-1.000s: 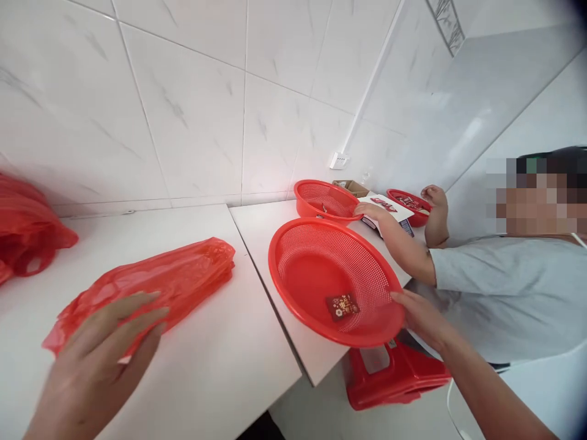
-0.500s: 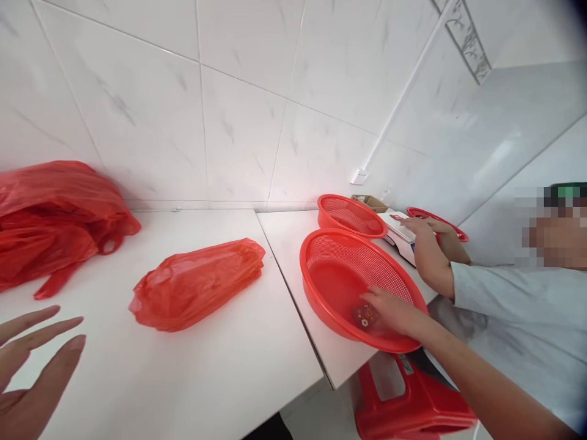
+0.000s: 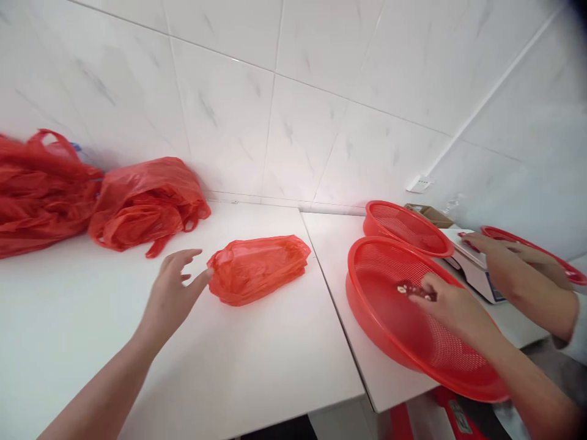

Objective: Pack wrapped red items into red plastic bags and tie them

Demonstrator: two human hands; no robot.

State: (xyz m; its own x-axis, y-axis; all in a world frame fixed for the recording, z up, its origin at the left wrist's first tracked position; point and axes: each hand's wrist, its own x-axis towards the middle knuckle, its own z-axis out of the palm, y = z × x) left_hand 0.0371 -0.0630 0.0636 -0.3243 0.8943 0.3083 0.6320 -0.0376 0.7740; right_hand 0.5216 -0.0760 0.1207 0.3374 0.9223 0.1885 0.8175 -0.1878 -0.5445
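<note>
One red bag (image 3: 259,272), mid-frame, long axis rising rightward, just right of your nearer left hand (image 3: 172,293), fingers parted; one packet (image 3: 409,289) pinched in your right hand (image 3: 456,311).

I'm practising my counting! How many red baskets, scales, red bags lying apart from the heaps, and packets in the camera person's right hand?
Red baskets: 3, one partly hidden
Scale: 1
Red bag lying apart: 1
Packet in the right hand: 1
Total: 6

The head camera looks forward and down over nearby tables (image 3: 257,354).
</note>
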